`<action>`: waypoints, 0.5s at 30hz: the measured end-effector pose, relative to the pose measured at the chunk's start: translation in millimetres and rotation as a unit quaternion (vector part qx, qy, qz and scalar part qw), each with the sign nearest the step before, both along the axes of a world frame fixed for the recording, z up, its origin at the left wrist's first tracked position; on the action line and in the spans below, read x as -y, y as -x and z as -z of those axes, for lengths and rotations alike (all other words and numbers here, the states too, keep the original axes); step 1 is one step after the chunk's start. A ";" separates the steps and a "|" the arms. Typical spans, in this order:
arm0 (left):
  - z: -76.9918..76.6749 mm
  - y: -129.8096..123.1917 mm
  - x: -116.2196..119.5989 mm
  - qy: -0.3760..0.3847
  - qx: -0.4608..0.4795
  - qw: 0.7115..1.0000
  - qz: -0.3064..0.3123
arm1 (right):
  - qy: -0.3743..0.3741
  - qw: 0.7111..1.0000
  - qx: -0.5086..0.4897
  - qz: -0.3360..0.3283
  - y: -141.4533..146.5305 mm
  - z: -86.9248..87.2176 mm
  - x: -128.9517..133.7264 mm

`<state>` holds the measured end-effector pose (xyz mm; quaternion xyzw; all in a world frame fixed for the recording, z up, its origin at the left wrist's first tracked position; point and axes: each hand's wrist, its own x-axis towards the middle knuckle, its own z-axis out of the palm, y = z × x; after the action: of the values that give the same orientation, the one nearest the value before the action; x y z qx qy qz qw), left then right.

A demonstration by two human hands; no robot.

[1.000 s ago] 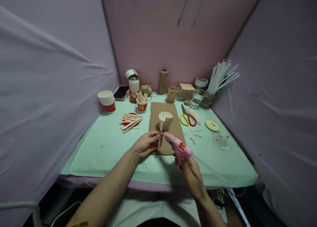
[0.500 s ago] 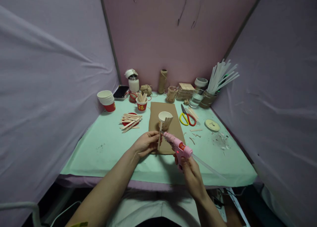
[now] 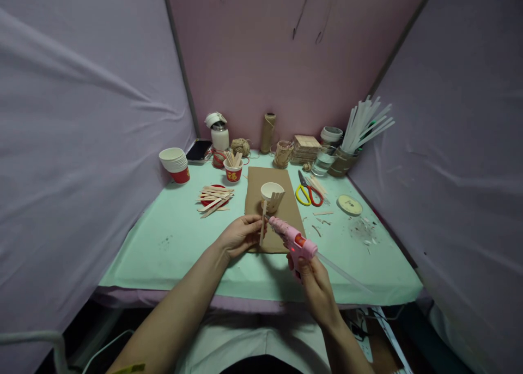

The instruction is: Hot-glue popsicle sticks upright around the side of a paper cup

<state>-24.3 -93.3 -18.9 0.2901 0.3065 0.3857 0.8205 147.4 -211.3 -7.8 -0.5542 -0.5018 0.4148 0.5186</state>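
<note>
Between its fingertips, my left hand (image 3: 242,236) pinches a wooden stick (image 3: 262,231), held upright over the near part of a brown cardboard sheet (image 3: 281,230). My right hand (image 3: 312,281) is wrapped round the handle of a pink glue gun (image 3: 292,239) with a glowing red light. The gun's nozzle points left and meets the stick, or nearly so; contact is too small to tell. A clear glue stick (image 3: 343,273) sticks out of its back. Just beyond the nozzle, a paper cup (image 3: 272,191) stands on the cardboard with several short wooden sticks (image 3: 277,201) along its right side.
Left of the cardboard are loose wooden sticks on a red dish (image 3: 215,198), a red cup of sticks (image 3: 233,172) and stacked cups (image 3: 175,164). Scissors (image 3: 309,194), a round lid (image 3: 349,204) and scraps lie right. Jars, twine (image 3: 240,147) and glue sticks (image 3: 365,124) line the back.
</note>
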 end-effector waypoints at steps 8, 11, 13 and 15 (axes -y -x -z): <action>2.3 -0.2 0.0 -0.007 -0.005 1.000 -0.002 | 0.001 1.000 0.009 -0.001 -2.7 5.8 1.4; 2.8 -0.2 -0.6 -0.005 -0.003 1.000 -0.003 | 0.001 1.000 0.007 0.001 -3.1 8.2 1.1; 3.0 -0.2 -1.1 -0.004 -0.001 1.000 -0.003 | 0.001 1.000 0.008 0.001 -3.2 9.2 0.8; 2.9 -0.3 -1.4 -0.002 0.002 1.000 -0.004 | 0.001 1.000 0.010 -0.001 -3.4 10.0 0.7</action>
<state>-24.0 -92.0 -21.8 0.2900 0.3048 0.3901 0.8190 150.7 -212.0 -17.9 -0.5584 -0.5072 0.4102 0.5125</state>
